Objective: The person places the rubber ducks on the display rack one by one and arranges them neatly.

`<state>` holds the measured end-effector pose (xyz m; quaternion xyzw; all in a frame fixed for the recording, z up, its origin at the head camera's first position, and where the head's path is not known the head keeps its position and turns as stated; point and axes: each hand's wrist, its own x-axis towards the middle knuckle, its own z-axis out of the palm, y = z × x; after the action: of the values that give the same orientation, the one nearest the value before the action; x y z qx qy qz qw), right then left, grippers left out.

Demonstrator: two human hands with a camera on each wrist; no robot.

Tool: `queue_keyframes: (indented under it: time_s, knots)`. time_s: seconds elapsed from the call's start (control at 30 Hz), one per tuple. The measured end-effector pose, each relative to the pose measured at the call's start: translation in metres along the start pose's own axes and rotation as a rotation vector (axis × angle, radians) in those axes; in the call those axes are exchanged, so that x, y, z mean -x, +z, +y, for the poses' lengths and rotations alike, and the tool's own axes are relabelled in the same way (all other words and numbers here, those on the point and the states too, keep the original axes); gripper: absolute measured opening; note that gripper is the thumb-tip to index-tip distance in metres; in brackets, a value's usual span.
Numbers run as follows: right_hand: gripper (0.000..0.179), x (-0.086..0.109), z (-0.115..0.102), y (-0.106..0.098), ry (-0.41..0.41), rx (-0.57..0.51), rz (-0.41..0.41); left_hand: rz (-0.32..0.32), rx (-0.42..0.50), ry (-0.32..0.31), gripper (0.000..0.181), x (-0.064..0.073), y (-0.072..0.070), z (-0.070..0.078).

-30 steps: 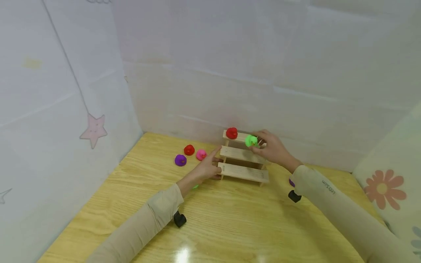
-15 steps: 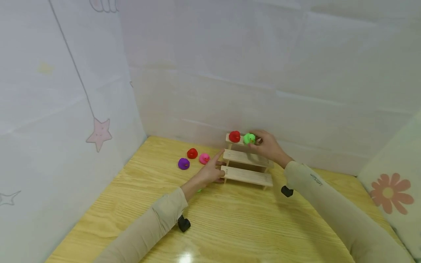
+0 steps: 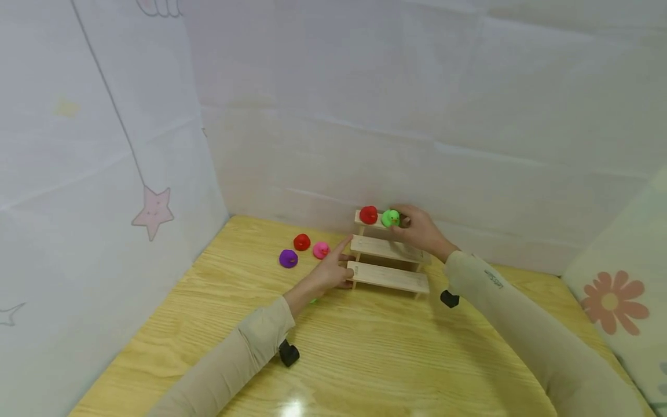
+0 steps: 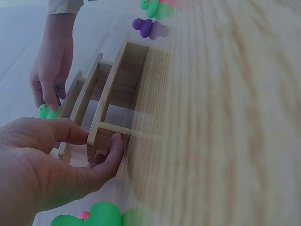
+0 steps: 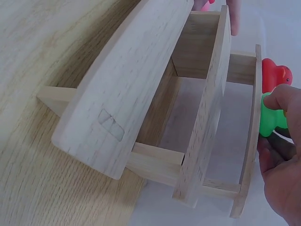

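A three-step wooden stand [image 3: 388,248] rises on the table near the back wall. My left hand [image 3: 329,273] grips its left end; the left wrist view shows thumb and fingers [image 4: 113,157] around the lowest step's end. On the top step a red rubber duck [image 3: 368,215] sits at the left. Right beside it, my right hand [image 3: 421,231] pinches a green rubber duck [image 3: 390,218] at that step. In the right wrist view the green duck [image 5: 272,115] touches or nearly touches the red duck [image 5: 275,75].
Left of the stand lie a red duck [image 3: 301,242], a purple duck [image 3: 288,258] and a pink duck [image 3: 321,250]. Another green duck [image 3: 313,300] is mostly hidden by the left wrist. Beyond the stand's right end are a purple duck [image 4: 142,27] and a green duck [image 4: 150,7].
My right hand has moved left with the green duck, bringing it from in front of the top step to beside the red duck. My left hand keeps its grip on the stand.
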<state>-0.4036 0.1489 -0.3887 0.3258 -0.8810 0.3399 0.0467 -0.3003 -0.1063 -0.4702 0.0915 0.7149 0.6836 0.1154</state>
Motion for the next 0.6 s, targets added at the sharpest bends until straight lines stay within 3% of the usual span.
queue_keyframes:
  time_s: [0.37, 0.6]
  knots:
    - [0.049, 0.001, 0.003, -0.006, 0.076, -0.151, -0.044, -0.020, 0.007, 0.009, 0.100, -0.002, 0.000, 0.000]
    - [0.053, 0.001, 0.007, -0.013, 0.078, -0.127, -0.105, -0.022, 0.012, 0.006, 0.101, -0.005, -0.002, -0.002]
